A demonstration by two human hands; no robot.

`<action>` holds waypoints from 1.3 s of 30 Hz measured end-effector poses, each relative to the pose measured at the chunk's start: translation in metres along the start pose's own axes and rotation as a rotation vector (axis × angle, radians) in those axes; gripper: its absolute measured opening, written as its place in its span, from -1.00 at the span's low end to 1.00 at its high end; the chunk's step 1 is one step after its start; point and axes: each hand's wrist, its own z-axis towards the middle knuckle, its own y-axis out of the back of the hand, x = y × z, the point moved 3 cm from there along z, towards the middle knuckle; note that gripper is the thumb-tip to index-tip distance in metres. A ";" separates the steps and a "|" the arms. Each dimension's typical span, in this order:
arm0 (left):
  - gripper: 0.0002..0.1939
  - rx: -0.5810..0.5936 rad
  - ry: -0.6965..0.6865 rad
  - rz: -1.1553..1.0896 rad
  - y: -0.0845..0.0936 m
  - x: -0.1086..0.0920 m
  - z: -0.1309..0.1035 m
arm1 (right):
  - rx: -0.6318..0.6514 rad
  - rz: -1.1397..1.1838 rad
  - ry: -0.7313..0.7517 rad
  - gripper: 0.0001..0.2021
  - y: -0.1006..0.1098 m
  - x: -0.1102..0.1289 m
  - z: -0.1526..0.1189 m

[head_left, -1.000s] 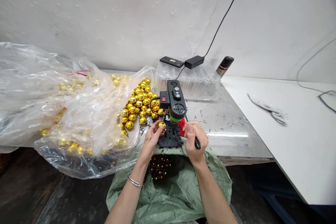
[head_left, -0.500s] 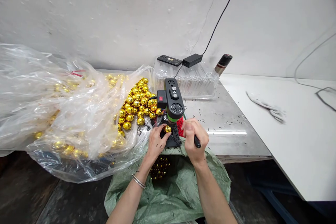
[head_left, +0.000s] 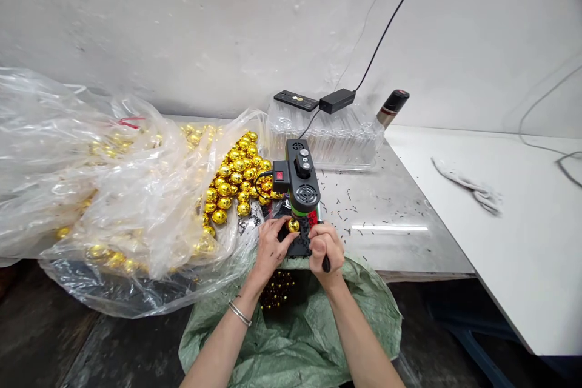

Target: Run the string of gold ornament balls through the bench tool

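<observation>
My left hand (head_left: 271,247) pinches a shiny gold ball (head_left: 293,226) between thumb and fingers. The ball sits right under the head of a small black bench machine (head_left: 302,179) with round vents, knobs and a red switch. My right hand (head_left: 326,250) is wrapped round a black lever handle (head_left: 326,264) at the machine's right side. Black shavings lie on the machine's dark base (head_left: 300,248). Whether the tool tip touches the ball is hidden by the head. Below my hands, a green woven sack (head_left: 364,315) hangs open with gold balls (head_left: 276,291) inside.
Many gold balls (head_left: 236,177) spill from a large clear plastic bag (head_left: 150,206) on the left. Behind the machine are a clear plastic box (head_left: 336,139), a power strip (head_left: 295,100), an adapter (head_left: 337,100) and a dark-capped bottle (head_left: 391,106). A glove (head_left: 468,185) lies on the white table (head_left: 513,254).
My right hand has swung the lever handle left and slightly down, closer to the machine. The machine head appears lower over the ball. My left hand keeps the ball nearly in place.
</observation>
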 end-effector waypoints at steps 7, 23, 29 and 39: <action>-0.68 0.013 0.021 -0.022 -0.001 0.000 -0.001 | -0.071 -0.005 0.005 -0.67 -0.007 -0.013 -0.016; -0.69 -0.038 0.034 -0.077 0.004 -0.006 0.001 | -0.073 0.015 -0.198 -0.66 0.004 0.013 0.026; -0.66 -0.011 -0.171 -0.056 0.018 -0.013 -0.048 | -0.012 0.067 -0.335 -0.62 0.008 0.027 0.052; -0.69 -0.169 0.054 0.374 0.072 0.001 0.024 | -0.056 0.078 -0.265 -0.65 0.005 0.021 0.033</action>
